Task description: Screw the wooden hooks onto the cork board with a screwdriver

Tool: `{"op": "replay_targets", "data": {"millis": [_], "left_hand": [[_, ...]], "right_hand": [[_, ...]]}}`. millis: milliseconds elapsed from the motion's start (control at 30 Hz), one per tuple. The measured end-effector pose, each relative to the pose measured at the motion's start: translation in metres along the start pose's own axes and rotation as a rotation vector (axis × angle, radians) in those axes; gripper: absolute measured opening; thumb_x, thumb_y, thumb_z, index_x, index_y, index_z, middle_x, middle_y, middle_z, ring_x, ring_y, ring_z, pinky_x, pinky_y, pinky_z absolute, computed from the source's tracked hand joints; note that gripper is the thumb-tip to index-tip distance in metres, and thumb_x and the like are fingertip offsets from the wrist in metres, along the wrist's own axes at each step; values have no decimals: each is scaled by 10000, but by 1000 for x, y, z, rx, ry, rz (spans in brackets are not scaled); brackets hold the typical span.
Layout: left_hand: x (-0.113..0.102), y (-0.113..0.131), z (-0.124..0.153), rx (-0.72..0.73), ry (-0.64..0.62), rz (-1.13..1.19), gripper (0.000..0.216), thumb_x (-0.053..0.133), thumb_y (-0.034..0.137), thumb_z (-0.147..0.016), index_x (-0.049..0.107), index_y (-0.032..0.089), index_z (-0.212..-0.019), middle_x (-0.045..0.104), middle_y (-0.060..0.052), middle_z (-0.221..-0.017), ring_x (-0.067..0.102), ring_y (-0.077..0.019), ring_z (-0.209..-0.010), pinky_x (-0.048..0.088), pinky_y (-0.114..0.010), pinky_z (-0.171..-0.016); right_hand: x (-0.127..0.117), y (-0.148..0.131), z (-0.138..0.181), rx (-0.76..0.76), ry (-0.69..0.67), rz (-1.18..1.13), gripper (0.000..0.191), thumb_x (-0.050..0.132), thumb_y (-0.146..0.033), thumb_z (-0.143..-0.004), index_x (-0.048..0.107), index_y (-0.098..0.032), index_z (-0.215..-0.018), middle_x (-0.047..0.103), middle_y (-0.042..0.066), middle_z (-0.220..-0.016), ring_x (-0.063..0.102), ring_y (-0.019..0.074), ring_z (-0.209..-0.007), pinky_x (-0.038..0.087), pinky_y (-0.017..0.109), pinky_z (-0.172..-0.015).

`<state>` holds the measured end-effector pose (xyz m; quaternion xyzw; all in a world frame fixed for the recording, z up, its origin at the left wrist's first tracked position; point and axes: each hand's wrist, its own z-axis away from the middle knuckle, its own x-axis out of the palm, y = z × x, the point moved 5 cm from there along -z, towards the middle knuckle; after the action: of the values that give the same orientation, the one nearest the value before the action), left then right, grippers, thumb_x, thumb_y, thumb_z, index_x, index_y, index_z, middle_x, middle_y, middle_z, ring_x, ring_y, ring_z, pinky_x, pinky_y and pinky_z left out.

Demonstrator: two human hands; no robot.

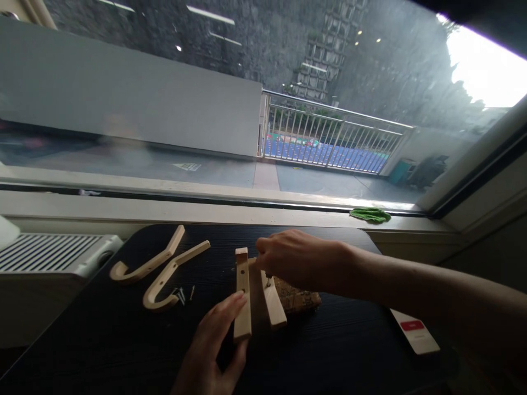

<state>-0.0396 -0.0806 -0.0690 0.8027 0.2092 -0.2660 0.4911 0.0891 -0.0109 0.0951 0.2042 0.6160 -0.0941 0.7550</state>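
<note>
Two light wooden bars (242, 293) lie side by side on a dark table (123, 340); the second bar (274, 307) sits just right of the first. My left hand (214, 351) rests its fingertips on the left bar, fingers stretched out. My right hand (294, 260) reaches in from the right and pinches a small dark screw-like piece (268, 282) above the right bar. A cork-coloured pad (300, 299) lies under that hand.
Two curved wooden hooks (146, 263) (171, 277) lie at the table's left, with a few loose screws (183, 295) beside them. A white card with a red label (414, 332) sits at the right. A radiator (53, 252) stands left; a green cloth (370, 215) is on the sill.
</note>
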Motion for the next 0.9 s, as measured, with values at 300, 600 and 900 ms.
{"op": "replay_targets", "data": {"millis": [300,600,900], "left_hand": [[-17,-39,-66,-499,20,-163,572,464,526,-768,536,114,-1158,541,-150,-1235,452,-315,-1183,346,-448,-990],[16,-32,-101,-495,-66,83,306,488,424,-775,562,191,-959,670,-61,-880,637,-221,-819,452,-292,-718],[-14,-9,-140,-406,292,764,568,649,406,-700,465,167,-1181,659,-68,-993,630,-212,-891,488,-298,-756]], "right_hand": [[24,-6,10,192,-96,-62,156,529,-14,-737,609,-146,-763,632,36,-774,583,148,-594,363,225,-462],[32,-19,22,280,71,-97,148,484,-47,-767,603,-130,-795,605,74,-810,581,170,-685,440,266,-568],[52,-2,30,700,468,-106,295,427,68,-729,570,-163,-844,572,60,-852,555,179,-733,447,283,-613]]}}
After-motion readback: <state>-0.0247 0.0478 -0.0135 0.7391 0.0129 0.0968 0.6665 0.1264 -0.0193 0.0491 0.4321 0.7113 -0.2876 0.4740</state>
